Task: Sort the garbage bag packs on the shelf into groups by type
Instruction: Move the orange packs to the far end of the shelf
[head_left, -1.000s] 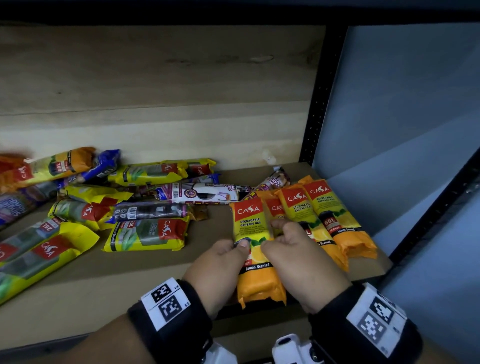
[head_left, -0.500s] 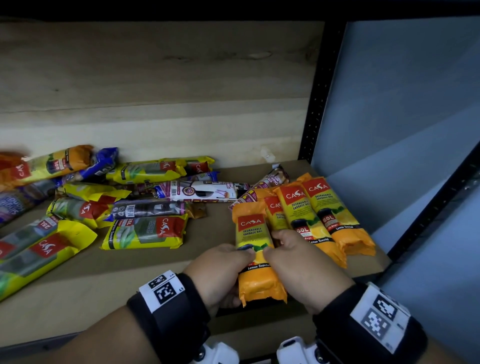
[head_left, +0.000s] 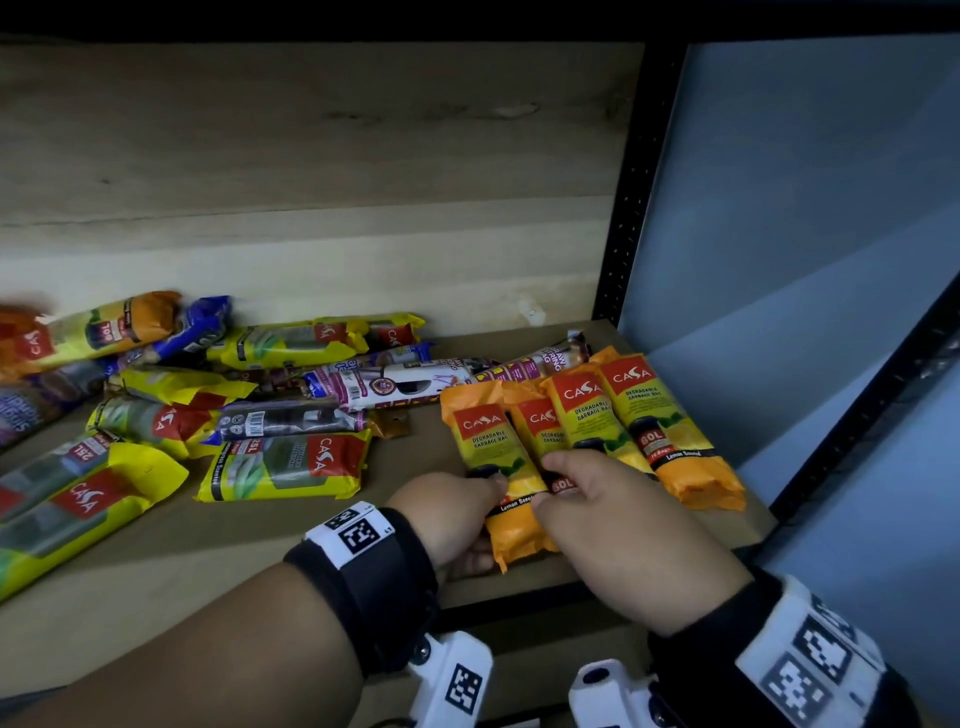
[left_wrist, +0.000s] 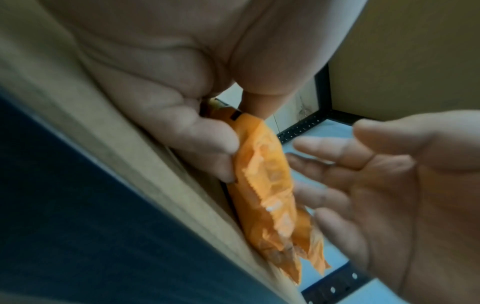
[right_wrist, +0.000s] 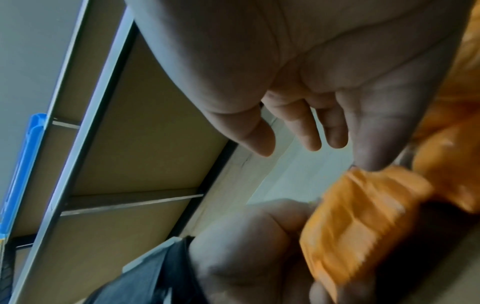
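Near the front edge of the shelf (head_left: 156, 587): left hand (head_left: 447, 514) curled around the lower end of an orange pack (head_left: 498, 467), thumb on top, fingers under. Right hand (head_left: 618, 519) beside it, fingers relaxed and spread, resting over the neighbouring orange packs (head_left: 639, 415), holding nothing. Further left and back: a loose pile of yellow packs (head_left: 285, 462) and purple-white packs (head_left: 395, 382).

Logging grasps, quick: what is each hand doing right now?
Left hand: grips the orange pack.
Right hand: open, fingers relaxed, touching the orange packs.
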